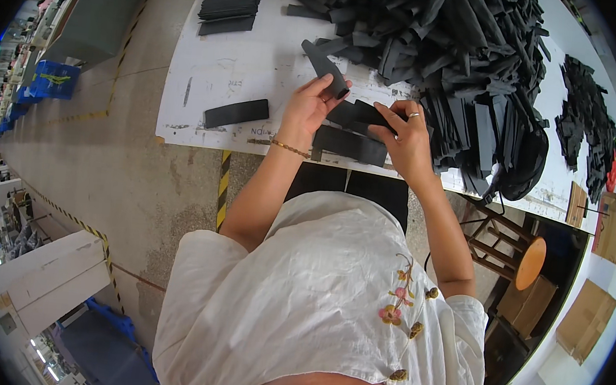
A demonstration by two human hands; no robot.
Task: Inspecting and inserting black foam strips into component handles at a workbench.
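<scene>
My left hand [310,107] is closed on one end of a curved dark grey fabric strip [324,66], which sticks up and away from me above the white table [183,121]. Thumb and fingers of my right hand [409,141] pinch the edge of another dark strip [361,114], low over the tabletop. Just in front of me, under that strip, a wide dark strip [348,145] lies along the table's near edge. One more flat strip [236,113] rests to the left of my left hand. Where the strips overlap between my hands, their edges are hard to tell apart.
A large heap of dark strips [436,29] covers the table's far side. A neat stack [230,8] sits at the far left. More strips [465,129] and a black bag [526,166] are at the right, with a wooden stool [529,263] below.
</scene>
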